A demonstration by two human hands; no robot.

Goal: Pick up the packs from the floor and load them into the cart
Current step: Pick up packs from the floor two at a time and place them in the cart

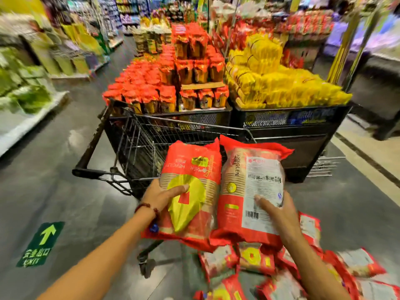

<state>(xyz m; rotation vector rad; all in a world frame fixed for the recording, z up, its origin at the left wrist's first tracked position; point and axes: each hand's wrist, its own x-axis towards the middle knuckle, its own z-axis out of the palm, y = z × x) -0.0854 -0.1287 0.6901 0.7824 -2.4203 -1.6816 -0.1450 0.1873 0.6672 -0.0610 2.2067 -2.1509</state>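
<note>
Two packs are held side by side in the air, above the near end of the cart (138, 144) and touching along their inner edges. The left pack (194, 169) sits in the left hand (164, 195): the thumb lies across its front face on the yellow emblem, and the remaining fingers are hidden behind the pack, so the hand grips it at the lower left edge. The right pack (251, 182) sits in the right hand (279, 211): the thumb presses on the white label panel, and the other fingers wrap the right edge from behind. Both packs extend upward and away from the hands, with their lower ends nearest the wrists.

The left pack shows its front: red film, a yellow leaf-shaped emblem with a small red square, and a tan banded middle section. The right pack shows its back: red film, a white panel of printed text, and a barcode near the lower edge.

A beaded bracelet (149, 207) circles the left wrist.

More packs of the same kind lie in a loose heap on the floor (54, 191) below the right forearm, at the lower right; motion blur hides their detail (270, 276). The floor is dark grey and carries a green arrow sticker (41, 243). The cart is black wire with a dark handle bar. Beyond it stand black display bins stacked with red-topped goods (168, 83) and yellow goods (281, 83). Shelving lines both sides of the aisle.
</note>
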